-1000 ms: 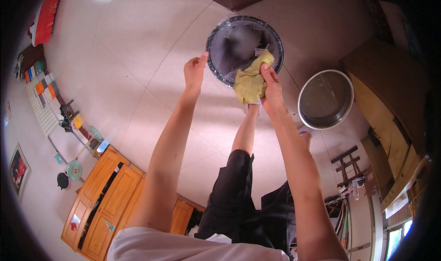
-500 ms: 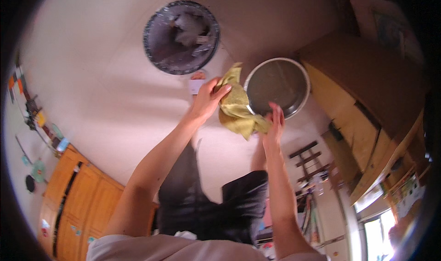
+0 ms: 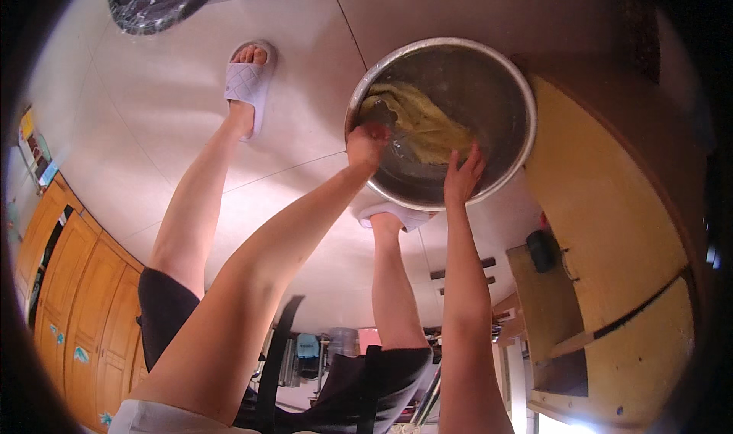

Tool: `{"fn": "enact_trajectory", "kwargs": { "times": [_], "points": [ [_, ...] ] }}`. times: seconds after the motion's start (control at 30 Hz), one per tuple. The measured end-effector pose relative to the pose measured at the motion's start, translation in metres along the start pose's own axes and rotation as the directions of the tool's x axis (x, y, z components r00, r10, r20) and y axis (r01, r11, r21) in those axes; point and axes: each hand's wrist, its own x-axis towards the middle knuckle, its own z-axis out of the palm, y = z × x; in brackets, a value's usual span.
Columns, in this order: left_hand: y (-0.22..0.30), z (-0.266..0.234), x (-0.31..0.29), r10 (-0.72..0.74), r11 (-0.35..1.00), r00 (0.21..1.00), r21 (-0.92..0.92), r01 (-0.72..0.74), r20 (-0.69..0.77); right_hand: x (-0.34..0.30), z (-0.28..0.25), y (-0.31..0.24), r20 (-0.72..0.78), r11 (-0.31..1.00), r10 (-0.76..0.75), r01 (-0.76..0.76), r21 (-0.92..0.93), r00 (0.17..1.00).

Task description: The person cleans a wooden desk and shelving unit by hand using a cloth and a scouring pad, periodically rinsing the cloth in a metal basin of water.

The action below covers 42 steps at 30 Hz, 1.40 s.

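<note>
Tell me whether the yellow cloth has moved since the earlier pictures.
Yes. The yellow cloth went from the dark basin, through the air, into the steel bowl, where both hands now press it.

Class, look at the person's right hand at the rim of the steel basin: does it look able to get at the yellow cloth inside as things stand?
Probably yes. The right hand rests on the near rim of the steel basin, fingers pointing in, and the yellow cloth lies just beyond with nothing between. The left hand is at the cloth's other end.
</note>
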Motion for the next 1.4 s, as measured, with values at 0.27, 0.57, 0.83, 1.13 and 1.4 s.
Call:
{"fn": "enact_trajectory", "kwargs": {
  "times": [0.27,0.57,0.83,1.13,1.4],
  "points": [
    [0.063,0.031,0.02,0.549,0.217,0.739,0.787,-0.577,0.39,0.021,0.065,0.025,-0.227,0.968,0.143,-0.089,0.234,0.963],
    [0.037,0.057,0.077,0.428,0.157,0.835,0.882,-0.445,0.345,0.002,0.009,-0.032,0.022,0.778,0.181,-0.156,0.609,0.983],
    [0.054,0.078,0.016,0.011,0.936,0.87,-0.311,0.164,0.492,0.019,-0.016,-0.105,-0.087,0.959,-0.069,0.09,0.269,0.994],
    [0.093,-0.028,-0.012,0.612,-0.061,0.285,0.403,-0.913,0.738,-0.005,-0.044,0.043,-0.09,0.856,-0.503,0.482,-0.188,0.86],
    [0.022,-0.003,0.005,0.481,-0.37,0.276,0.478,-0.797,0.832,-0.003,0.018,0.011,-0.006,0.966,-0.249,0.248,-0.074,0.969]
  ]
}}
